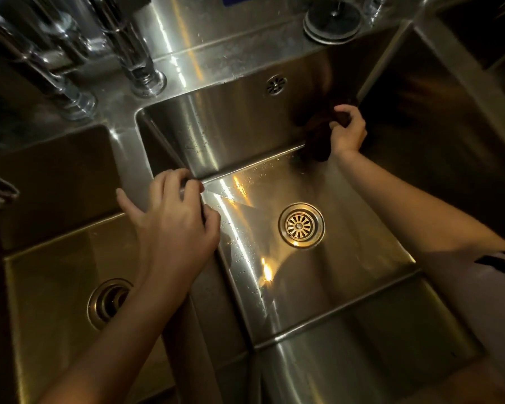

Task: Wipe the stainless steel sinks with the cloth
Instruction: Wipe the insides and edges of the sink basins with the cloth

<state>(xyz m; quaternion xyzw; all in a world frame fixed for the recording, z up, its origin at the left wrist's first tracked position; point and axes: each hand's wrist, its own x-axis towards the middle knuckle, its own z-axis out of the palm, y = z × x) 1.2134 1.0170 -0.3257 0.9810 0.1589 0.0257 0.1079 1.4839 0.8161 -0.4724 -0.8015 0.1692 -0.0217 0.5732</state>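
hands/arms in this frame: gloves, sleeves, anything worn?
No gloves: left hand and right hand are bare, with bare forearms. No rings or watch visible. At the right arm's upper end, a pale sleeve with a dark band at its edge. No left sleeve in view.

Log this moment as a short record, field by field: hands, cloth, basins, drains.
right hand: grips the dark cloth at the far right corner of the middle basin
left hand: rests on the divider between basins, holding nothing
middle drain: strainer in place
left basin: drain open and dark
surface: water droplets on the middle basin floor
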